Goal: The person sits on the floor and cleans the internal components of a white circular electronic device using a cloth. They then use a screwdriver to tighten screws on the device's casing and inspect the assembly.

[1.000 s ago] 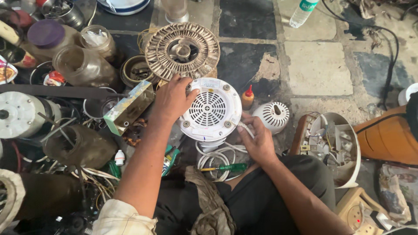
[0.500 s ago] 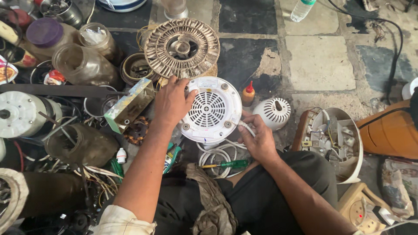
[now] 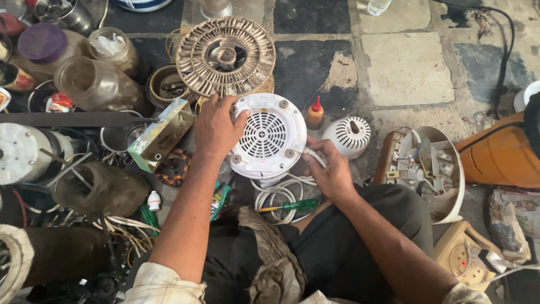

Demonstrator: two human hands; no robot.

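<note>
Meanwhile, both hands (image 3: 216,130) (image 3: 332,169) clasped on white vented base (image 3: 264,138), wire-filled white housing (image 3: 453,174) alongside

Landmark: round vented base (image 3: 266,137), held between both hands. Left hand (image 3: 216,128) on its left edge, right hand (image 3: 329,169) at its lower right on the cord. Round slatted disc (image 3: 225,55) behind it. Small squeeze bottle (image 3: 315,113) just right, domed vented cap (image 3: 349,135) further right. Coiled cord (image 3: 278,191) and screwdriver (image 3: 289,206) in front. Rectangular box (image 3: 161,135) left of it.
</note>
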